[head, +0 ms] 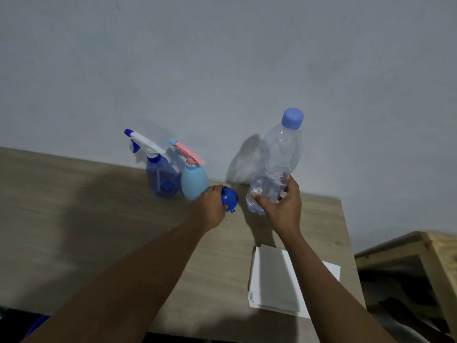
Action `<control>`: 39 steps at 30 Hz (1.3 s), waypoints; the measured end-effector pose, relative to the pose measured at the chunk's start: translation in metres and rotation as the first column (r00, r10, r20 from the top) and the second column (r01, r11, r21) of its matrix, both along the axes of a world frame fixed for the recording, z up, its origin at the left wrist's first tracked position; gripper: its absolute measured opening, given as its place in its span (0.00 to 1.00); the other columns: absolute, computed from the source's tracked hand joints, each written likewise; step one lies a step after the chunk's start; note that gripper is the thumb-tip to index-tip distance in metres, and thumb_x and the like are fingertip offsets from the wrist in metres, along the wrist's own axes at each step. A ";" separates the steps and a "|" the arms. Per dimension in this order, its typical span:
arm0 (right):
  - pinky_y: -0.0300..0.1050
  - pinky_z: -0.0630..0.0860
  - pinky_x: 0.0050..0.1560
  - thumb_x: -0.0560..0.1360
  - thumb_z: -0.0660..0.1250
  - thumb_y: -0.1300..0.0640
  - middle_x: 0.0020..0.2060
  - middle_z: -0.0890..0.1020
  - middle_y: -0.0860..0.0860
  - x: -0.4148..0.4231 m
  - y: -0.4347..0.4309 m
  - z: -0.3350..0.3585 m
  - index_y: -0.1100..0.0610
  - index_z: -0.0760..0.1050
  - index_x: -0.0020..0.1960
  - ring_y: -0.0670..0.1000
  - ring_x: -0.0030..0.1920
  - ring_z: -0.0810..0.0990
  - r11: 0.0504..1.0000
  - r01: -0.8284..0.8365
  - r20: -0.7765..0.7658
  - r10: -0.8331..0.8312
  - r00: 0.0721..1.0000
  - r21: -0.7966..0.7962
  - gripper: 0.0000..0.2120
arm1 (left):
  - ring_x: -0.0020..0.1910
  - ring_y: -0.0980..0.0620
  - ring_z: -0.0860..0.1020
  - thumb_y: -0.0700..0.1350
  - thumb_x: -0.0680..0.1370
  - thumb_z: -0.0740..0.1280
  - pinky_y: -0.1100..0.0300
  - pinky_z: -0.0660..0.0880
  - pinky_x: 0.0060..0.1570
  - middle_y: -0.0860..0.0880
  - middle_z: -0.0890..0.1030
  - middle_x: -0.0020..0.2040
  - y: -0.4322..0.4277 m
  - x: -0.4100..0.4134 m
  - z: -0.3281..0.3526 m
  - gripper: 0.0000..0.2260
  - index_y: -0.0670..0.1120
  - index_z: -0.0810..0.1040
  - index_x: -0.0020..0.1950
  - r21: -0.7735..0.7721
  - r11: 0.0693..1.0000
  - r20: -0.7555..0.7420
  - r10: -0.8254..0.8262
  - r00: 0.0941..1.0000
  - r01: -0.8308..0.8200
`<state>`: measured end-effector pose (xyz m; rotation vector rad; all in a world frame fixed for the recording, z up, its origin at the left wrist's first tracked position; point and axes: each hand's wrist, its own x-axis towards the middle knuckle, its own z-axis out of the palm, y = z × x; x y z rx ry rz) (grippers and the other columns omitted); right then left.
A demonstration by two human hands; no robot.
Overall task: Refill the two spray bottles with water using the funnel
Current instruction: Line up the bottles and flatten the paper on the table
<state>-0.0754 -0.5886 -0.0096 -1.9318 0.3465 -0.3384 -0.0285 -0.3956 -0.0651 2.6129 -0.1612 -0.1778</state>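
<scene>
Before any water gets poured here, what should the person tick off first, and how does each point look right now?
1. Funnel held in left hand: ok.
2. Water bottle gripped by right hand: ok.
3. Water bottle's cap off: not ok, still on.
4. Spray heads removed from blue spray bottle and light-blue spray bottle: not ok, both still on.
5. Funnel seated in a bottle neck: not ok.
6. Enough water: cannot tell.

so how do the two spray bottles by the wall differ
The translucent dark blue spray bottle has a see-through body, while the pale blue opaque spray bottle hides its contents. The dark blue one carries a white trigger head with blue nozzle; the pale one has a pink head with light blue tip. The dark blue one stands farther left; the pale one is beside the left hand. Both stand upright with heads still on.
</scene>
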 end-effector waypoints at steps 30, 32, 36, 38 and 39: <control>0.51 0.72 0.67 0.70 0.78 0.51 0.67 0.71 0.52 -0.171 -0.149 -0.055 0.51 0.60 0.77 0.53 0.67 0.69 0.960 -0.125 -0.394 0.016 0.919 -0.252 0.42 | 0.47 0.47 0.80 0.46 0.74 0.74 0.50 0.77 0.49 0.50 0.80 0.45 -0.092 -0.134 -0.008 0.12 0.48 0.82 0.57 -0.091 0.996 0.112 -0.012 0.994 0.022; 0.52 0.72 0.66 0.69 0.78 0.50 0.65 0.71 0.51 -0.171 -0.150 -0.059 0.51 0.61 0.76 0.54 0.67 0.70 0.958 -0.119 -0.385 0.010 0.923 -0.260 0.41 | 0.48 0.46 0.80 0.45 0.74 0.74 0.50 0.77 0.49 0.50 0.80 0.45 -0.094 -0.134 -0.008 0.09 0.48 0.83 0.54 -0.078 0.997 0.101 0.018 0.995 -0.010; 0.52 0.72 0.67 0.69 0.78 0.51 0.64 0.71 0.50 -0.172 -0.150 -0.062 0.50 0.65 0.74 0.54 0.66 0.69 0.958 -0.120 -0.372 0.016 0.928 -0.260 0.38 | 0.50 0.47 0.80 0.45 0.75 0.73 0.48 0.77 0.52 0.49 0.80 0.48 -0.094 -0.131 -0.010 0.12 0.48 0.81 0.58 -0.052 0.999 0.073 0.006 0.997 -0.002; 0.49 0.71 0.66 0.69 0.78 0.51 0.64 0.72 0.49 -0.172 -0.151 -0.062 0.49 0.67 0.72 0.52 0.66 0.68 0.958 -0.121 -0.371 0.017 0.929 -0.259 0.35 | 0.53 0.47 0.79 0.46 0.76 0.72 0.48 0.76 0.54 0.48 0.79 0.51 -0.094 -0.130 -0.010 0.12 0.49 0.81 0.60 -0.030 1.000 0.042 -0.007 0.999 0.008; 0.48 0.70 0.66 0.69 0.78 0.50 0.64 0.72 0.49 -0.172 -0.151 -0.062 0.48 0.68 0.70 0.52 0.67 0.68 0.959 -0.120 -0.375 0.015 0.927 -0.259 0.33 | 0.54 0.48 0.79 0.47 0.76 0.72 0.49 0.76 0.54 0.48 0.79 0.52 -0.094 -0.129 -0.011 0.11 0.49 0.82 0.58 -0.022 1.000 0.038 -0.010 0.999 0.011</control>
